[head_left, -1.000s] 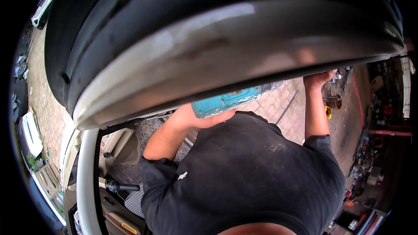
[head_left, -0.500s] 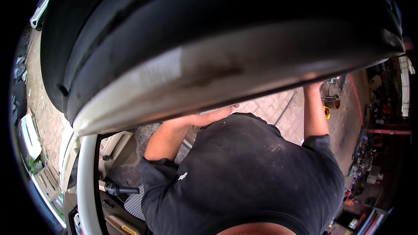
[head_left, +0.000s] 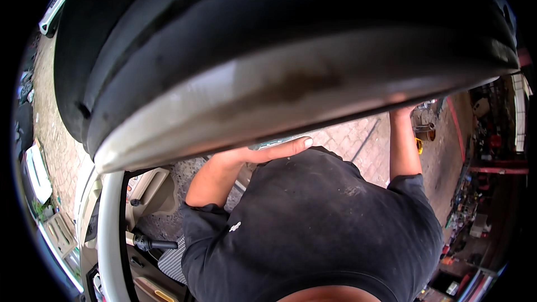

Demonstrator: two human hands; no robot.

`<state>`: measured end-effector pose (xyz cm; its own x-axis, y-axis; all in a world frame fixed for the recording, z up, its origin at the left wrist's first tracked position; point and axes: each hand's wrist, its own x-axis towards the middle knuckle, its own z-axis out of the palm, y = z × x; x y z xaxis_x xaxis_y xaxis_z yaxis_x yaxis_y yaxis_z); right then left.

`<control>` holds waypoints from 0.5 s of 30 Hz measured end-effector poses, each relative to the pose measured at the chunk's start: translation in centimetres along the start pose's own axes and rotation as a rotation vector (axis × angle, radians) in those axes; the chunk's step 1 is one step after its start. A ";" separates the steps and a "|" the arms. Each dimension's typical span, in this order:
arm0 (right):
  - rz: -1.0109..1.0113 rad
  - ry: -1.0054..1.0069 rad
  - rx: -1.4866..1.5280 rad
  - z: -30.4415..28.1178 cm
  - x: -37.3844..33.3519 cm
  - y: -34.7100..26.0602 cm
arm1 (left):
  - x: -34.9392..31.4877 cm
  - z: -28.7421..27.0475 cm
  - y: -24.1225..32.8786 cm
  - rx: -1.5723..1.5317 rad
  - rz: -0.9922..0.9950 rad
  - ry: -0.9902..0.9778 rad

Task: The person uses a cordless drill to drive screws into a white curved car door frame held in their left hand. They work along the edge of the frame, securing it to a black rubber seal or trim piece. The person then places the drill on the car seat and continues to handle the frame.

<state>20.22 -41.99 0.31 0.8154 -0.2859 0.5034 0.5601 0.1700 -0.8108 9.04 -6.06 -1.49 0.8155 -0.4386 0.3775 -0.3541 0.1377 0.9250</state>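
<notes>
A large, smooth, curved panel, dark above with a glossy grey-brown lower band, spans the view close in front of me. Below its lower edge, my left hand reaches inward with the thumb stretched out; its other fingers are hidden. A small shiny, greenish, see-through thing shows between this hand and the panel edge, apparently held in it; its kind is unclear. My right hand is raised to the panel's edge farther right, and its fingers disappear behind it.
At lower left are a pale car pillar, a beige door panel, a black stalk and a patterned seat. Paving shows below the big panel. Workshop clutter lines the right. A white car stands far left.
My left thumb has swung out and now shows at full length, and more of the see-through thing is visible beside it. The right hand stays nearly where it was.
</notes>
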 end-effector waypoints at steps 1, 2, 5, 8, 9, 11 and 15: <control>-0.001 -0.029 0.007 0.1 0.0 -0.2 | 0.1 0.1 0.1 0.003 0.029 0.022; 0.000 -0.085 0.038 0.2 -0.1 -0.8 | 0.1 0.1 0.0 -0.086 -0.054 0.009; 0.032 -0.107 -0.038 -0.6 -0.1 -0.8 | 0.1 -0.1 0.1 -0.298 -0.263 -0.017; 0.084 -0.072 0.015 -2.4 -0.1 0.3 | 0.0 0.0 0.7 -0.309 -0.283 -0.013; 0.078 -0.048 0.039 -2.5 -0.1 0.6 | 0.0 0.0 0.7 -0.250 -0.223 -0.014; -0.010 -0.035 -0.011 -1.4 -0.3 0.2 | 0.0 0.1 0.7 -0.128 -0.108 -0.020; -0.056 -0.004 -0.177 -3.1 -0.7 0.9 | -1.6 0.2 -2.6 0.002 0.013 -0.012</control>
<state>19.74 -44.53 -1.73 0.7846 -0.2860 0.5501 0.5704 -0.0146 -0.8212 8.58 -5.87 -4.47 0.8052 -0.4479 0.3886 -0.3652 0.1417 0.9201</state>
